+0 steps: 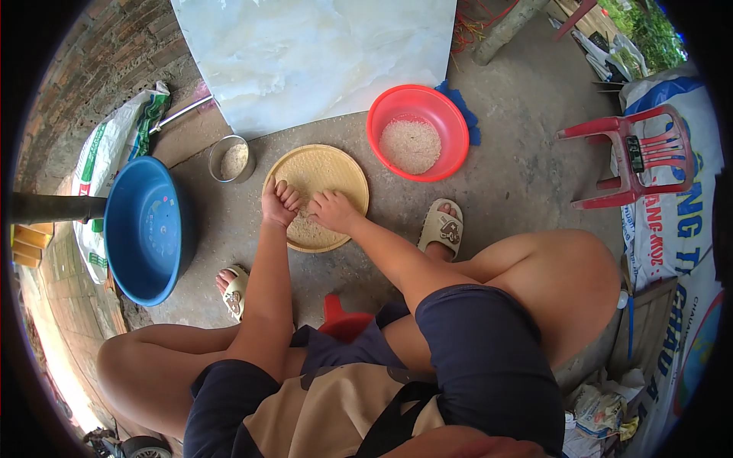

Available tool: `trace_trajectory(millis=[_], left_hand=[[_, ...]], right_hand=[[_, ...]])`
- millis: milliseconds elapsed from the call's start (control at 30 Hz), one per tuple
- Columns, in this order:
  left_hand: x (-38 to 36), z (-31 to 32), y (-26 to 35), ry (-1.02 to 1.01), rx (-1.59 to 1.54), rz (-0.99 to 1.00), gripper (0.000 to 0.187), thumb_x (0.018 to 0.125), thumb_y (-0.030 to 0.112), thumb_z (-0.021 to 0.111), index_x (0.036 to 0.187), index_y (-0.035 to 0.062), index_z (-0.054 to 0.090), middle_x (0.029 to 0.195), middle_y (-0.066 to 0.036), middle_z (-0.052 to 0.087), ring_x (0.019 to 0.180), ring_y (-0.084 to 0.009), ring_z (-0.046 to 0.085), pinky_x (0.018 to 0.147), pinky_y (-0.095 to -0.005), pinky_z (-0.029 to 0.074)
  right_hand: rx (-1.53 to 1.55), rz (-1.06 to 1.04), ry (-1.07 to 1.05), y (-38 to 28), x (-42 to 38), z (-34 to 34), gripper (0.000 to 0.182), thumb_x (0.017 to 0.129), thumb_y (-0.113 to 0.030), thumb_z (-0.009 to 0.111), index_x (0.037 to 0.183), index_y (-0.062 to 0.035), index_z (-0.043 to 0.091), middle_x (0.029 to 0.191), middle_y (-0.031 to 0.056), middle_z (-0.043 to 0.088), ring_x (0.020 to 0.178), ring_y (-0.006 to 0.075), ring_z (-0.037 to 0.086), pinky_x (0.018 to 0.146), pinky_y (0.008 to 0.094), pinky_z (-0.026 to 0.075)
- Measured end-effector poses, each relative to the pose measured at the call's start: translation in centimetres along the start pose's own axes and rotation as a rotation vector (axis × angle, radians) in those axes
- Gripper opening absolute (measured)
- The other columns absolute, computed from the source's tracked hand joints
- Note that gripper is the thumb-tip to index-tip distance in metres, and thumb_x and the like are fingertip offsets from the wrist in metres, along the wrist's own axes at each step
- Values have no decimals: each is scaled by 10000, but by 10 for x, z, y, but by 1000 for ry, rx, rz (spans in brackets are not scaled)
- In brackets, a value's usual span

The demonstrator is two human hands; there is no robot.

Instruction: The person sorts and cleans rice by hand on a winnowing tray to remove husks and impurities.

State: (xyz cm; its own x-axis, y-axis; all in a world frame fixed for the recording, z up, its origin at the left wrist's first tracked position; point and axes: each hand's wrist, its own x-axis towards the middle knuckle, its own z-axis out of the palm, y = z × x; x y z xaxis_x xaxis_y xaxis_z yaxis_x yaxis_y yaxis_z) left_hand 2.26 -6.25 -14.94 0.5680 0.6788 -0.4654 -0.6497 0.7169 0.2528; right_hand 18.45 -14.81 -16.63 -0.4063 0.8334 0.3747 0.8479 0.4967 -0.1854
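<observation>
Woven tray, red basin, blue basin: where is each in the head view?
Woven tray (314,249): head view, near rim.
Red basin (455,133): head view, right inner wall.
Blue basin (145,237): head view, inside surface.

Brick wall (130,61), grey concrete floor (527,145).
Red plastic chair (621,162) at right, greenery (650,32) top right, daylight lower left.

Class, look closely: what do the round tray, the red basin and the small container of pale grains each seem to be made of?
Round tray: probably bamboo or similar, matt; straw-yellow colour suggests it, though any weave is unclear.
Red basin: most likely plastic, smooth and slightly glossy; one even, saturated colour.
Small container: apparently metal, somewhat shiny; silvery-grey wall and bright rim.
</observation>
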Motion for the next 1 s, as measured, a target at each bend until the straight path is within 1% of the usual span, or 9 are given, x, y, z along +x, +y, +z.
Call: trace_trajectory(millis=[100,167,233,267,433,567,733,967,1000], left_hand=[[3,-2,-3,42,84,0,514,958,452,317,536,164,261,472,36,185,390,-105,148,361,-258,136],[5,-3,-6,52,154,-6,508,958,448,324,538,169,258,473,36,183,391,-106,148,358,-258,131],[5,3,-10,105,271,-104,493,962,419,332,539,179,254,473,42,177,388,-104,144,358,-259,127],[5,6,-13,105,274,-106,493,962,419,332,539,179,254,473,42,177,388,-104,144,358,-259,127],[7,3,-18,225,283,-62,482,959,383,352,535,182,240,450,44,176,368,-111,139,344,-272,113],[10,0,-17,226,286,-70,480,957,379,353,533,188,235,447,44,176,361,-112,137,343,-270,112],[13,1,-17,287,352,-121,469,961,373,347,541,199,235,451,46,180,361,-111,144,339,-264,124],[18,-5,-18,290,370,-144,468,968,393,332,552,201,235,458,51,185,367,-102,146,335,-261,130],[17,-6,-17,268,356,-141,449,968,385,337,570,193,258,464,47,193,370,-104,150,342,-264,135]], right_hand=[[-53,-10,-31,7,2,9,209,766,-321,615,794,-140,515,842,35,498,750,199,540,606,337,481],[-108,-64,-99,12,3,16,171,776,-280,592,791,-127,518,793,42,508,670,201,564,535,328,482],[-88,-105,-89,16,3,18,151,777,-257,582,791,-119,523,766,47,510,633,205,571,511,328,481],[-65,-150,-77,17,4,19,131,778,-234,571,791,-111,528,738,51,513,596,209,578,487,328,481],[11,-146,-188,20,6,21,115,777,-198,559,791,-85,538,743,78,553,620,246,604,517,367,500],[115,-154,-309,26,11,23,122,790,-186,546,794,-64,539,769,121,598,664,291,623,536,406,506],[177,-110,-304,25,13,19,128,792,-187,548,787,-60,536,740,126,603,663,295,625,549,413,507],[217,-6,-271,23,11,23,138,791,-206,564,763,-74,534,724,113,604,654,298,623,558,415,503],[215,-6,-271,23,11,23,138,791,-206,564,763,-74,534,724,113,604,654,298,623,558,415,503]])
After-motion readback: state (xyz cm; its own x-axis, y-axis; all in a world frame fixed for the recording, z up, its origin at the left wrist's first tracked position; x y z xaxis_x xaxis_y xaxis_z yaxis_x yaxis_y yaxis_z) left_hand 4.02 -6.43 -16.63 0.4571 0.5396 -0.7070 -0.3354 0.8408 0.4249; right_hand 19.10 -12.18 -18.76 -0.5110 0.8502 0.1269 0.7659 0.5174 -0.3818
